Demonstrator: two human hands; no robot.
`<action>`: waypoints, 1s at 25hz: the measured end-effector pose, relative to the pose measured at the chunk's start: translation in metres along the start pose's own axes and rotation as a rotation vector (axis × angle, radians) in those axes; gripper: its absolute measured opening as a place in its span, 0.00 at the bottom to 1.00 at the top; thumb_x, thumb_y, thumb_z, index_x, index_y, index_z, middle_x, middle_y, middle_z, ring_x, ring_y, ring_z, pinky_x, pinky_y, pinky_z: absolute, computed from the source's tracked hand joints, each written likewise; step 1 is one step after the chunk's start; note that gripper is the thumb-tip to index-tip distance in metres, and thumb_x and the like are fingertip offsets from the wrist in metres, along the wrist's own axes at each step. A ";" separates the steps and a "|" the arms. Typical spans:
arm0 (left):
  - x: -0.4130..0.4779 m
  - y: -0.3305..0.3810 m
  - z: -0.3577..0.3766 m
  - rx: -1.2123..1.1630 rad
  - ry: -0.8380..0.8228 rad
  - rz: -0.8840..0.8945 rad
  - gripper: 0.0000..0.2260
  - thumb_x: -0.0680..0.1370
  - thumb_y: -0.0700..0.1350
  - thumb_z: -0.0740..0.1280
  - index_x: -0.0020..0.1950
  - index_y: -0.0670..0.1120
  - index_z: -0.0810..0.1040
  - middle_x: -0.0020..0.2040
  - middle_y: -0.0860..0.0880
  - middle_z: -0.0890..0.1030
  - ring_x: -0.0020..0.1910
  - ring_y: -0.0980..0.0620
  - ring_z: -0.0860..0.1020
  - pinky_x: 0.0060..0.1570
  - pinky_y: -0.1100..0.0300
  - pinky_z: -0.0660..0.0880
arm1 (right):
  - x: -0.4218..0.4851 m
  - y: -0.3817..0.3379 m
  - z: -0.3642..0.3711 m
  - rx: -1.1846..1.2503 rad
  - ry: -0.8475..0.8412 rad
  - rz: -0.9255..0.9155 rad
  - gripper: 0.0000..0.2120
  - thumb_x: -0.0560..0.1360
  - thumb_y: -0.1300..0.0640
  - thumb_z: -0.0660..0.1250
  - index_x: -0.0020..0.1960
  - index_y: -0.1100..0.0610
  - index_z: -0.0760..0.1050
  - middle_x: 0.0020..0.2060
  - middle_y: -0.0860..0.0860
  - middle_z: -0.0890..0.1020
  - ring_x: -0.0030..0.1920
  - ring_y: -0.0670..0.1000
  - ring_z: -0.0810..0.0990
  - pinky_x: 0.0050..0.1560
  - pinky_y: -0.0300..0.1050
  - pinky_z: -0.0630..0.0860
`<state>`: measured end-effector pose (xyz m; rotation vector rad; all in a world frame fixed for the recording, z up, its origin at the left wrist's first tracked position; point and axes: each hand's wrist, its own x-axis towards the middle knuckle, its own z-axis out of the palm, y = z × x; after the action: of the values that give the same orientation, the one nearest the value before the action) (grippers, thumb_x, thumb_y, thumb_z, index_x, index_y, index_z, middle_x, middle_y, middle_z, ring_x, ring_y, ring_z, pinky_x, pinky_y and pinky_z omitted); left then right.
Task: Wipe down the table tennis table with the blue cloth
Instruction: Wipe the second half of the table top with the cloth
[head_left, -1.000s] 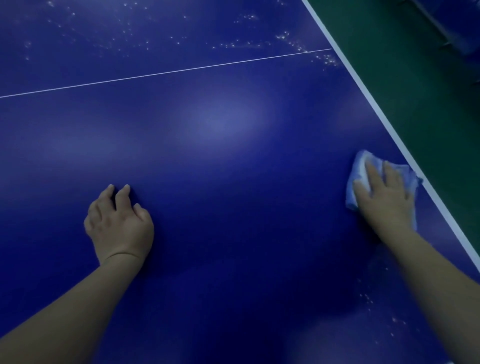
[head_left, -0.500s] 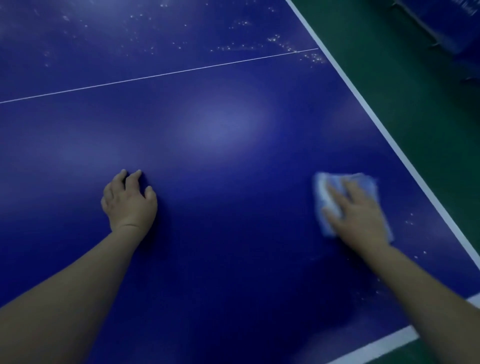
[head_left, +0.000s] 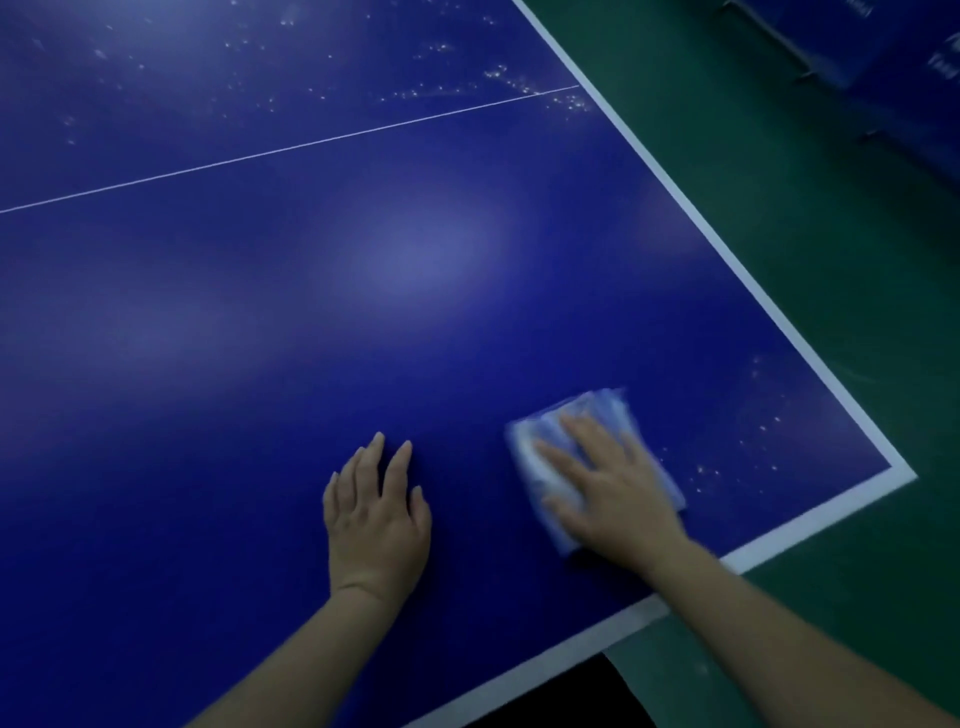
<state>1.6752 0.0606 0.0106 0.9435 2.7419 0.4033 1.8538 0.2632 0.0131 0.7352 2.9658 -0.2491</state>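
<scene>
Right hand (head_left: 618, 499) has swept blue cloth (head_left: 597, 410) inward from right edge of bench (head_left: 415, 260); cloth now near near-right corner, fingers spread flat atop it. Left hand (head_left: 376, 519) flat alongside, fingers slightly spread.

Seen from one camera worn on the head, standing at the near right corner of the table tennis table (head_left: 415, 322), facing forward and steeply down across its top, close over the surface, with green floor (head_left: 831, 291) along the right and bottom edges.
</scene>
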 end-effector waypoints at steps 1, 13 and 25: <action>0.000 -0.001 0.000 0.012 0.007 0.007 0.22 0.80 0.48 0.62 0.75 0.49 0.67 0.76 0.46 0.62 0.75 0.44 0.58 0.75 0.44 0.51 | 0.001 0.034 -0.004 -0.034 0.021 0.091 0.31 0.76 0.37 0.50 0.77 0.43 0.60 0.77 0.52 0.61 0.77 0.55 0.59 0.72 0.61 0.60; 0.001 0.003 0.002 0.036 0.024 0.008 0.22 0.79 0.47 0.61 0.73 0.48 0.68 0.75 0.44 0.63 0.74 0.43 0.59 0.74 0.42 0.53 | -0.058 -0.050 0.019 -0.035 -0.025 0.029 0.31 0.76 0.37 0.53 0.78 0.40 0.53 0.79 0.49 0.54 0.79 0.52 0.49 0.75 0.60 0.46; 0.000 0.006 -0.003 0.048 0.017 0.000 0.22 0.80 0.48 0.60 0.74 0.48 0.66 0.76 0.45 0.62 0.75 0.43 0.58 0.74 0.42 0.52 | -0.062 0.070 -0.007 -0.031 -0.034 0.474 0.31 0.77 0.36 0.44 0.79 0.41 0.49 0.79 0.52 0.52 0.79 0.53 0.48 0.76 0.59 0.47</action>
<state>1.6776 0.0642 0.0156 0.9562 2.7788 0.3488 1.9406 0.2968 0.0168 1.3735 2.6495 -0.1769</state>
